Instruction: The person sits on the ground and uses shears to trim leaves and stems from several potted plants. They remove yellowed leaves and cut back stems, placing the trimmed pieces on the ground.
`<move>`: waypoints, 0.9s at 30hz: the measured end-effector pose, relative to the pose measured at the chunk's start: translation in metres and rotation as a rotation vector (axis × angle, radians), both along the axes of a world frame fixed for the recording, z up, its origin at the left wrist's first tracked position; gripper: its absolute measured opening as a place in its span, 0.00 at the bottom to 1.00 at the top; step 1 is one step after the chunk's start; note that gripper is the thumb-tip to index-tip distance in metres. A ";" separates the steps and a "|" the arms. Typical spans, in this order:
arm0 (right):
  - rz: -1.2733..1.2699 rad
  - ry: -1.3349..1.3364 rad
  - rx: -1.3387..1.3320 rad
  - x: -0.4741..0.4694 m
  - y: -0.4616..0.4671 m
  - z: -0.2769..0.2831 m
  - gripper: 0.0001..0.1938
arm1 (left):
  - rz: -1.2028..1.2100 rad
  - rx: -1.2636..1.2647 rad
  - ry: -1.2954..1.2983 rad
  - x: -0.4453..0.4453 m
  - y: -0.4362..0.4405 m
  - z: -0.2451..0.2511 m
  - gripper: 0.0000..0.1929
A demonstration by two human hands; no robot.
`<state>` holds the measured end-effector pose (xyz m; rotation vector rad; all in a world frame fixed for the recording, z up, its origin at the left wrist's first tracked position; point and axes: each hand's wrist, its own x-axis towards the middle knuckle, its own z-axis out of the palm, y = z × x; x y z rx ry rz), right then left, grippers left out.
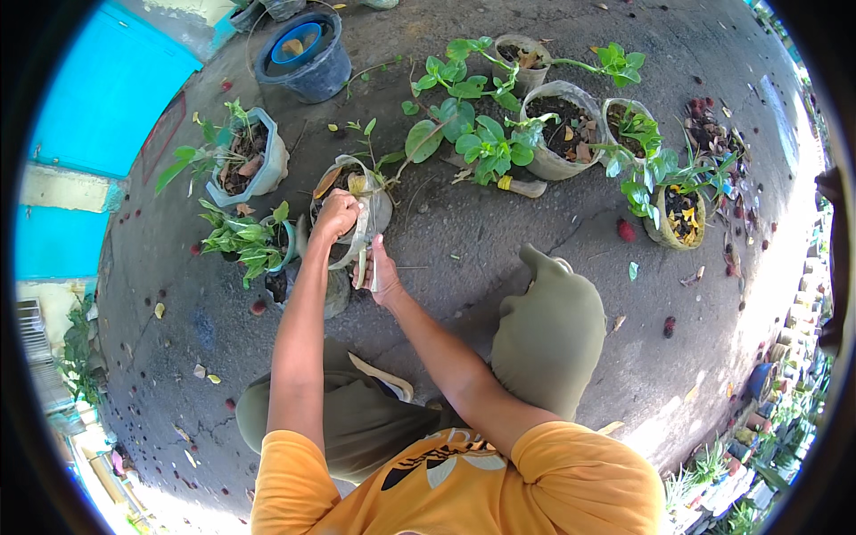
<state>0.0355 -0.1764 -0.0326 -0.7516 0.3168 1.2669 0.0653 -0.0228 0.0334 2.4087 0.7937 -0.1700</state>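
A whitish plastic plant pot (379, 207) with soil and a leafy stem stands before me. My left hand (340, 212) is over its opening, fingers closed at the inner edge of a pale strip by the rim; what they pinch is hidden. My right hand (379, 273) is beside the pot's near right side, shut on the pale handles of a pair of scissors or snips (367, 264), with its thumb pointing up. The tool's thin metal part lies against the pale strip.
Left are a leafy plant in a pale blue pot (279, 164) and a smaller potted plant (251, 237). A dark bucket (311, 83) stands beyond. Several potted plants, including one in a large pale pot (562, 167), stand right. A yellow-banded handle (523, 186) lies near them.
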 end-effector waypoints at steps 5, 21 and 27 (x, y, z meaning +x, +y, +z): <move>-0.079 -0.045 -0.018 -0.002 -0.003 0.001 0.34 | -0.054 0.031 -0.009 0.001 0.000 -0.003 0.12; 0.010 -0.022 0.120 0.015 -0.011 -0.013 0.36 | -0.090 0.045 -0.110 -0.011 -0.014 -0.006 0.12; -0.009 -0.058 0.132 0.015 -0.013 -0.011 0.36 | -0.128 0.016 -0.101 -0.011 -0.014 -0.004 0.12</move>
